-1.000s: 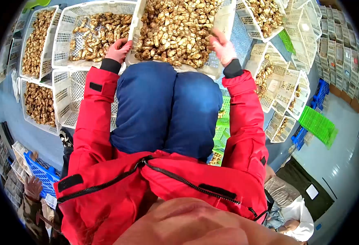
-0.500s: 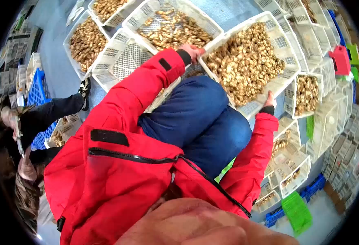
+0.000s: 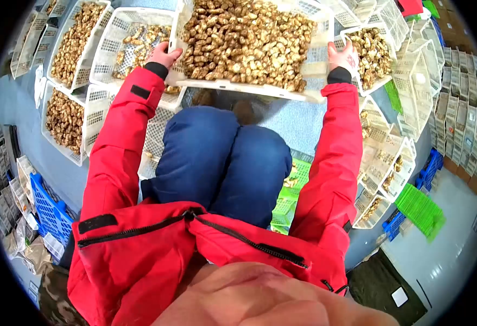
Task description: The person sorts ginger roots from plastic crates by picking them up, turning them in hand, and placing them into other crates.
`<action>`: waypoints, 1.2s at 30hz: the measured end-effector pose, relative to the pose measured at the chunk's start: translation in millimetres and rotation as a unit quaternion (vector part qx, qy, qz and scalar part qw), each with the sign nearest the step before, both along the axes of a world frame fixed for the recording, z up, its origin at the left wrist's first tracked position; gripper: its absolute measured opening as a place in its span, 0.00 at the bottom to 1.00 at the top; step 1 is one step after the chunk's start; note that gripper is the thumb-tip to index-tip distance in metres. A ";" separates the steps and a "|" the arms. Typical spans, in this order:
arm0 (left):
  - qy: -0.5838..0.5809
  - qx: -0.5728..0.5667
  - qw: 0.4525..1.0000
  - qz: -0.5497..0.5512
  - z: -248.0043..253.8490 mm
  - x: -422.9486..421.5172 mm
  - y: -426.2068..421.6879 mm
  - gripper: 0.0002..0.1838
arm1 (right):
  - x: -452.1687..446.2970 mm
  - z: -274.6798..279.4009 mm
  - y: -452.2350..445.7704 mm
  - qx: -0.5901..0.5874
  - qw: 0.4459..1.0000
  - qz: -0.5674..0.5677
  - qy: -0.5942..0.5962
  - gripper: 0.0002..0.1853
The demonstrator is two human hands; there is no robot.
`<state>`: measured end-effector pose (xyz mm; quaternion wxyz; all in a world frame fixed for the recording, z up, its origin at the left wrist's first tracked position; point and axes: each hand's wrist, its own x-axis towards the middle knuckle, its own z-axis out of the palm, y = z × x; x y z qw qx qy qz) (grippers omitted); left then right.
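Observation:
Both of my hands are on a large white mesh crate (image 3: 318,61) in front of my knees. It is filled with small, shiny, oblong pieces (image 3: 249,43), brown to pale yellow, whose kind I cannot make out. My left hand (image 3: 164,55) is closed on the crate's left side near the front corner. At the opposite side, my right hand (image 3: 342,57) grips the right wall, with part of the fingers hidden behind it. The crate's front edge stands above the blue floor, close to my knees.
To the left are more white crates (image 3: 101,46) holding similar pieces. A smaller filled crate (image 3: 389,73) sits right of my right hand. Green baskets (image 3: 302,173) lie beside my legs. Stacked crates (image 3: 418,103), a green crate stack (image 3: 420,212) and a blue crate (image 3: 51,209) stand further out.
The filled crate has shifted from the right to straight ahead of my knees, both hands still on it. My view has turned, and the person seen holding something at the left is out of sight.

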<state>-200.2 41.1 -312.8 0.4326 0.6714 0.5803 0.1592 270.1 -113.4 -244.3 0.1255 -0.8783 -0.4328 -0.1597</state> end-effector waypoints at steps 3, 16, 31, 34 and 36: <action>-0.121 -0.086 0.987 0.062 -13.1 -3.3 12.4 0.21 | 54.2 -94.9 -13.2 0.058 0.884 -0.078 0.457 0.38; -0.204 0.134 0.958 0.149 48.8 -13.2 -43.8 0.14 | -68.7 -3.0 -101.8 0.524 0.608 -0.044 0.595 0.18; -0.249 0.072 0.950 0.175 34.5 -25.4 -15.6 0.19 | -50.9 -17.0 -95.1 0.492 0.644 -0.084 0.579 0.17; -0.267 0.109 0.936 0.203 69.4 -12.0 -38.6 0.19 | -65.6 1.1 -107.0 0.501 0.682 -0.117 0.520 0.18; -0.296 0.162 0.928 0.157 47.1 -24.2 -42.3 0.20 | -67.7 -6.2 -107.2 0.560 0.668 -0.054 0.487 0.15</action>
